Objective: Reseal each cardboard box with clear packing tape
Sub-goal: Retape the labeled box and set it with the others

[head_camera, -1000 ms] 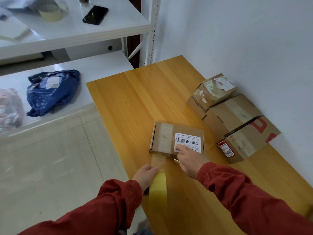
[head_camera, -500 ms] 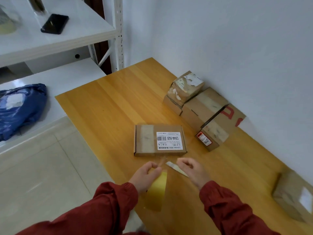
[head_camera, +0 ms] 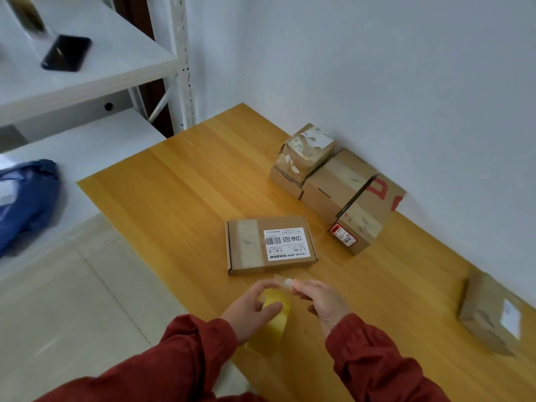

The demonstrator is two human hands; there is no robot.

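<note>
A flat cardboard box (head_camera: 255,245) with a white shipping label lies on the wooden table (head_camera: 179,187), a strip of clear tape across its left part. Just in front of it my left hand (head_camera: 251,310) grips a yellowish roll of packing tape (head_camera: 275,317). My right hand (head_camera: 322,300) pinches the free tape end (head_camera: 285,281) close to the roll, near the box's front edge. Both hands are off the box.
Three taped boxes (head_camera: 339,184) sit in a row against the white wall. Another box (head_camera: 490,314) lies at the table's right edge. A white shelf unit (head_camera: 92,74) at the left holds a black phone (head_camera: 66,53); a blue bag (head_camera: 23,204) lies lower down.
My right hand lifted off the box's label and came back to the roll. The tape stretched from the box has been parted, and both hands drew together in front of the box.
</note>
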